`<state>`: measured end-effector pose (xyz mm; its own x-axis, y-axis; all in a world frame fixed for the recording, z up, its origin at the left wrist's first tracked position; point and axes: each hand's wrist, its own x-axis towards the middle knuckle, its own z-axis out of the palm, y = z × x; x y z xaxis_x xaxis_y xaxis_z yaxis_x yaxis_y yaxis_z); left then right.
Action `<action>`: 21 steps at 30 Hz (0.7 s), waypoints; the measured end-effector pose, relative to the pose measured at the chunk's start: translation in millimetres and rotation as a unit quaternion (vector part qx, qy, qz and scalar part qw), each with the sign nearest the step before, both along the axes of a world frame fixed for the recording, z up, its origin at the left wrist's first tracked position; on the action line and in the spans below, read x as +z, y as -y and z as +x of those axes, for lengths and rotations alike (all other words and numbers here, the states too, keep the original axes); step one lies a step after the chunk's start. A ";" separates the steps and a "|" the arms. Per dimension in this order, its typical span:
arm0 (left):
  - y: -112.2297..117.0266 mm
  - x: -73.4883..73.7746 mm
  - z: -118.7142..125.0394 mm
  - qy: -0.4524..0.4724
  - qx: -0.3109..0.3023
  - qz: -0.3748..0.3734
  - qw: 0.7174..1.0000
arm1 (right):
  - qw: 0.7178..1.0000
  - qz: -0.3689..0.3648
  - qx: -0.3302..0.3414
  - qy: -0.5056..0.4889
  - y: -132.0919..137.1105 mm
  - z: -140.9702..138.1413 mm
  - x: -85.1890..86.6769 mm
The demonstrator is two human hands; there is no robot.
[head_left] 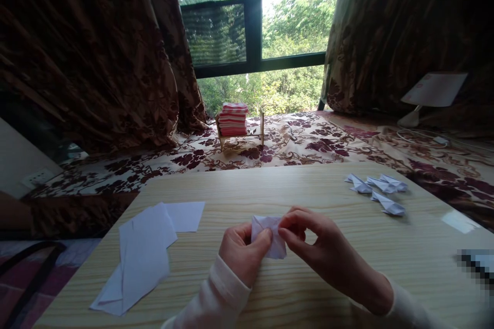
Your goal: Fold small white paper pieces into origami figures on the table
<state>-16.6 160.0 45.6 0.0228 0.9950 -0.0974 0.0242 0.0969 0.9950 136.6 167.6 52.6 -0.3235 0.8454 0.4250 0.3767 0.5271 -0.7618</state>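
Observation:
A small, partly folded piece of white paper (269,234) is held just above the light wooden tabletop (270,185), near its front edge. My left hand (243,254) pinches its lower left side between thumb and fingers. My right hand (320,247) pinches its upper right edge with thumb and forefinger. Both wrists wear pale long sleeves. To the left lies a loose pile of flat white paper sheets (146,252). At the far right of the table sit three finished folded paper figures (380,193).
Beyond the table a floral cloth (309,141) covers a surface holding a small wooden rack with a stack of red-and-white striped cloths (233,119). A white lamp (430,93) with a cable stands at the right. Dark patterned curtains (88,46) flank a window.

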 end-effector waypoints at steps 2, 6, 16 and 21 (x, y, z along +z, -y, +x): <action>-1.0 -2.3 -0.6 -0.005 0.001 0.004 1.000 | 0.999 0.048 0.002 0.023 0.5 0.0 0.8; -2.9 -5.7 -1.9 -0.009 0.002 0.011 1.000 | 0.992 0.112 0.001 0.066 1.7 -0.2 1.6; -3.6 -5.9 -2.9 -0.038 -0.004 0.017 0.999 | 0.953 0.222 -0.002 0.204 4.7 2.6 4.7; -5.6 -11.7 -4.7 -0.050 -0.010 0.017 0.999 | 0.949 0.239 0.002 0.206 5.9 2.0 8.9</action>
<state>-21.3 165.6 33.9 0.0352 0.9972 -0.0655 0.1248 0.0607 0.9903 138.6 161.7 61.5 -0.5479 0.5863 0.5968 0.5886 0.7770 -0.2230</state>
